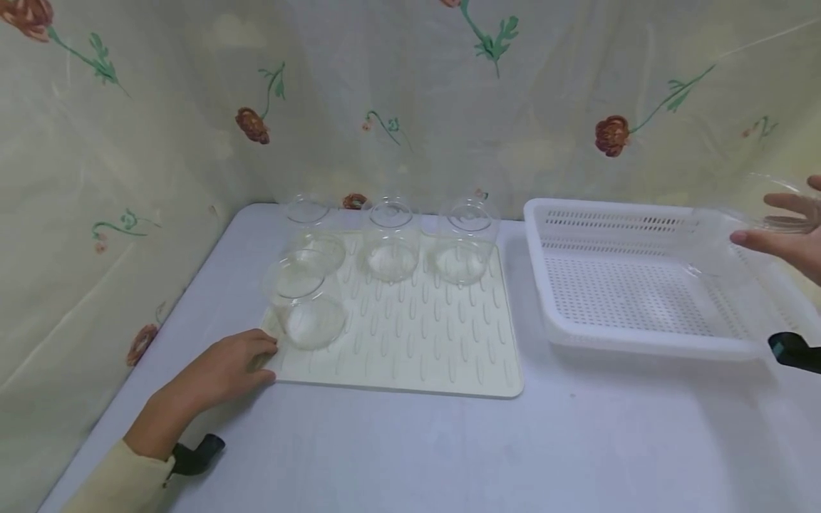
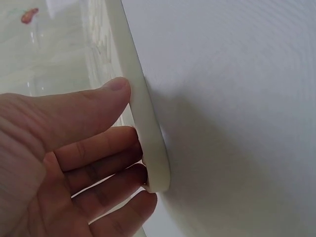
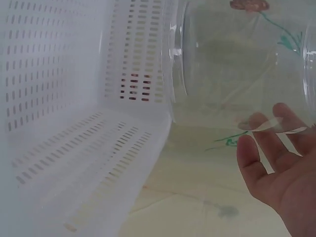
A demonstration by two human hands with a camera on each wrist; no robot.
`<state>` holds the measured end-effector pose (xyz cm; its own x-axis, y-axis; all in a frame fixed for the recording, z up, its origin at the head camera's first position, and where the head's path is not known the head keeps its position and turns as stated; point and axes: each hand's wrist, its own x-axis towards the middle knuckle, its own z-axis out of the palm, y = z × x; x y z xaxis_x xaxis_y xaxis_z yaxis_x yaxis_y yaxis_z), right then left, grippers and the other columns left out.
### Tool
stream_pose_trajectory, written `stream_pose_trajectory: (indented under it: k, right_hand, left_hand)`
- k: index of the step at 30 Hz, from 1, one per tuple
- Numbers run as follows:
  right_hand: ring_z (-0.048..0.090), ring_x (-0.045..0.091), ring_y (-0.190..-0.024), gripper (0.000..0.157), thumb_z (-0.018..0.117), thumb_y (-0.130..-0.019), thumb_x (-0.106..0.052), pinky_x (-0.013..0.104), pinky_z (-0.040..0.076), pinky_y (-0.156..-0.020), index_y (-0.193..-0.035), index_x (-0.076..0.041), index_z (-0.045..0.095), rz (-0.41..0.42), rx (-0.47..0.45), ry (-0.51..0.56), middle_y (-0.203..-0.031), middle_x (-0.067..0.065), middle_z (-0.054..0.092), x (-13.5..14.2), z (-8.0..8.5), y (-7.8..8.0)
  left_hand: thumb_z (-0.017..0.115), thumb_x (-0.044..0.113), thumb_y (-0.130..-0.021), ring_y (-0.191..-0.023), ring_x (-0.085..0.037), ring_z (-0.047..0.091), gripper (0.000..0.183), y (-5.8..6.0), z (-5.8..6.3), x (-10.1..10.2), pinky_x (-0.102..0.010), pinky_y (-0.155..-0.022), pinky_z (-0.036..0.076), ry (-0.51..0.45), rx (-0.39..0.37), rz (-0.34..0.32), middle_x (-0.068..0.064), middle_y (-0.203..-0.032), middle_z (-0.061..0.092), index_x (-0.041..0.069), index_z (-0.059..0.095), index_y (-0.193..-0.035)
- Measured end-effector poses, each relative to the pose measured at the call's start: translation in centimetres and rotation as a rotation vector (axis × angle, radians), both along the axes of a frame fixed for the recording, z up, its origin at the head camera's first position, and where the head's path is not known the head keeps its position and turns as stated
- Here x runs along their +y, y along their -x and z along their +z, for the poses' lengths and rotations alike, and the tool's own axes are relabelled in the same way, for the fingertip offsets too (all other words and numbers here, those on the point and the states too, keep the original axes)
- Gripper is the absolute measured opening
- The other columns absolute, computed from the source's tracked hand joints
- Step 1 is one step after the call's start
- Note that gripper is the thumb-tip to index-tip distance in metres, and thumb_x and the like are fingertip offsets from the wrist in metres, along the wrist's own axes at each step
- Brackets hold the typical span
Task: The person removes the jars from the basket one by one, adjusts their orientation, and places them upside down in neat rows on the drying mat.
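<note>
In the head view, my left hand (image 1: 234, 367) is at the front left corner of a ribbed cream mat (image 1: 410, 342). Its thumb and fingertips touch the edge of the mat (image 2: 148, 133), as the left wrist view shows. At the far right, my right hand (image 1: 792, 235) holds a clear jar (image 3: 237, 64), whose wall passes in front of some fingers. This jar is sideways by the right end of a white perforated basket (image 1: 641, 342). Several similar clear containers stand on the mat, one front left (image 1: 312, 320) and a row behind.
The basket stands right of the mat on a white-covered table (image 1: 410, 449). A flowered curtain (image 1: 423, 92) hangs close behind and along the left side. Black wrist mounts (image 1: 199, 454) are on both arms.
</note>
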<state>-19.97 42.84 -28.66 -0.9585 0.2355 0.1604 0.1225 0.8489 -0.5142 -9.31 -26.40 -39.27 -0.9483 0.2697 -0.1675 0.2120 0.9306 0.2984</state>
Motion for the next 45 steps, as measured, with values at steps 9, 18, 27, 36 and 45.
stream_pose_trajectory:
  k: [9,18,27,36,45]
  right_hand:
    - [0.02,0.028,-0.154,0.092,0.066,-0.091,-0.042,0.065,0.022,-0.117,-0.153,-0.05,-0.002,0.014,0.104,0.06,-0.166,-0.01,0.014,-2.5,1.7,-1.1]
    - [0.033,0.026,-0.151,0.088,0.071,-0.09,-0.03,0.064,0.032,-0.111,-0.153,-0.044,0.012,0.12,0.2,0.053,-0.164,-0.002,0.031,-6.7,3.5,-1.3]
    - [0.027,0.051,-0.146,0.099,0.071,-0.09,-0.023,0.078,0.031,-0.097,-0.154,-0.042,-0.003,0.257,0.101,0.098,-0.165,0.02,0.02,-10.9,3.8,-2.4]
    - [0.035,0.046,-0.143,0.112,0.082,-0.081,-0.02,0.081,0.037,-0.09,-0.154,-0.045,0.0,0.414,0.102,0.112,-0.161,0.014,0.032,-14.1,3.6,-3.7]
    - [0.038,0.039,-0.137,0.119,0.086,-0.075,-0.016,0.079,0.035,-0.096,-0.154,-0.045,0.002,0.581,0.052,0.113,-0.151,0.008,0.04,-18.0,4.4,-5.6]
  left_hand:
    - [0.076,0.018,-0.085,-0.12,-0.04,0.06,0.042,-0.1,-0.3,0.0,-0.054,-0.099,0.051,-0.004,-0.008,0.003,-0.02,-0.128,0.064,-0.004,0.067,-0.12]
    - [0.074,0.016,-0.087,-0.124,-0.042,0.057,0.042,-0.3,-0.2,0.3,-0.055,-0.102,0.048,-0.009,0.008,0.008,-0.022,-0.132,0.061,-0.004,0.065,-0.122]
    - [0.075,0.018,-0.086,-0.124,-0.042,0.057,0.044,-0.2,-0.4,0.1,-0.055,-0.101,0.049,0.006,-0.004,0.014,-0.021,-0.133,0.061,-0.004,0.065,-0.123]
    - [0.074,0.017,-0.087,-0.125,-0.042,0.056,0.044,-0.5,-0.5,0.0,-0.055,-0.101,0.049,-0.007,0.003,0.016,-0.022,-0.133,0.06,-0.005,0.065,-0.124]
    - [0.074,0.014,-0.087,-0.124,-0.043,0.057,0.041,-0.5,-0.1,0.3,-0.055,-0.102,0.049,-0.016,0.018,0.011,-0.023,-0.132,0.061,-0.006,0.065,-0.122]
